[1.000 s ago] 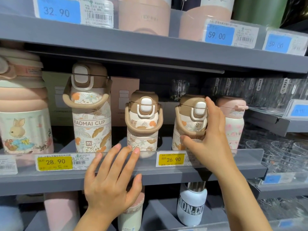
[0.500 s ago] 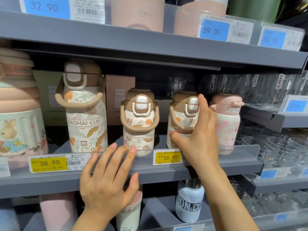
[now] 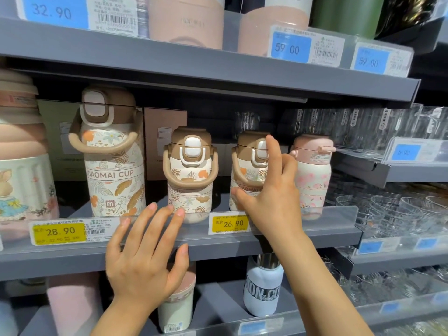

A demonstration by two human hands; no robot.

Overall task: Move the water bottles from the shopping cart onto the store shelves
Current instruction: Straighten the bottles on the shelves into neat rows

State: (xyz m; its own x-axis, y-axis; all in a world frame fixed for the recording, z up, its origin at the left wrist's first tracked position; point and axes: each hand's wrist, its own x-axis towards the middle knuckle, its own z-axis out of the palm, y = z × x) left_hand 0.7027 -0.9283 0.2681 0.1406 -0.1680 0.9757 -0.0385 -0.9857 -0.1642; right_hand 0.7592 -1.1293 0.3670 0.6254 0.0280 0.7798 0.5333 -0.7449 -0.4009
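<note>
Bottles fill the middle shelf (image 3: 218, 248) in the head view, the only view we have, and the one that concerns us is the small leaf-print bottle (image 3: 244, 175) with the brown lid, standing upright behind the clear lip of the shelf, just above the yellow price tag (image 3: 230, 223) reading 26.90. Our right hand (image 3: 274, 197) is at it: the thumb touches its lower front, the index finger points up beside the white lid latch, and the other fingers are loosely curled on its right side, so we read the hand as released, not gripping. The bottle lies directly beyond that hand, its long axis vertical, and the right hand is far nearer than the left. Our left hand (image 3: 143, 258) is spread flat against the shelf edge, fingers straight, holding nothing. A twin bottle (image 3: 190, 173) stands just to the left, a taller bottle (image 3: 111, 154) of the same print farther left, and a pink bottle (image 3: 312, 173) close on the right. We judge the placing nearly done; any nudge should mind the pink neighbour. No cart shows here.
</note>
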